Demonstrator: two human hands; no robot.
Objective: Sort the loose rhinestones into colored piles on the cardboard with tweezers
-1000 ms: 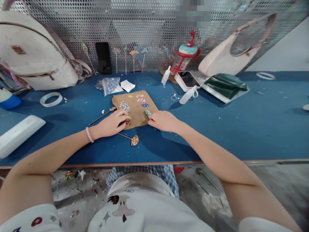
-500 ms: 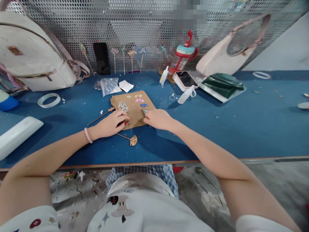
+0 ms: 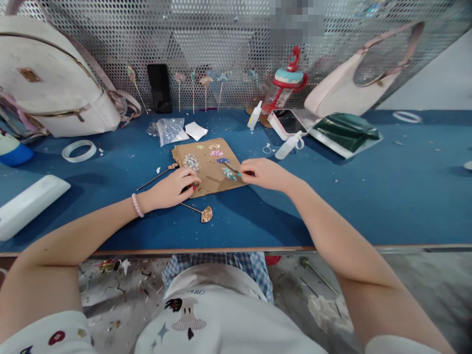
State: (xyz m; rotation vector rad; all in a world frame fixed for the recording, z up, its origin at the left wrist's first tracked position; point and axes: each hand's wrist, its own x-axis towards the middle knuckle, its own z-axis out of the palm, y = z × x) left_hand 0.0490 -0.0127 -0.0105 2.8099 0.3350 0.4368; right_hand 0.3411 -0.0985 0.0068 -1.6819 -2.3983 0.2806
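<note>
My left hand (image 3: pixel 176 188) rests on the lower left of a brown cardboard piece (image 3: pixel 210 184), fingers curled and pinched; what they hold is hidden. Under its wrist side runs the stem of a hairpin with a gold fan-shaped head (image 3: pixel 207 214). Another hairpin (image 3: pixel 158 177) lies left of the cardboard. My right hand (image 3: pixel 263 173) is closed around a thin dark pointed tool (image 3: pixel 231 168), its tip at the blue bead pile (image 3: pixel 222 160). Close below lies a teal pile (image 3: pixel 229 174). Silvery (image 3: pixel 191 162) and pink (image 3: pixel 216 153) piles share the cardboard.
Behind the cardboard are a plastic bag (image 3: pixel 171 131), white paper (image 3: pixel 196 131) and glue bottles (image 3: pixel 254 116), (image 3: pixel 289 145). A phone (image 3: pixel 160 88) and decorated hairpins (image 3: pixel 206 91) stand against the mesh. Left are a tape roll (image 3: pixel 78 151) and a white case (image 3: pixel 35 206).
My right hand has moved right and slightly up, uncovering the teal pile and bringing the thin tool to the blue pile. My left hand has stayed at the cardboard. The view has shifted slightly.
</note>
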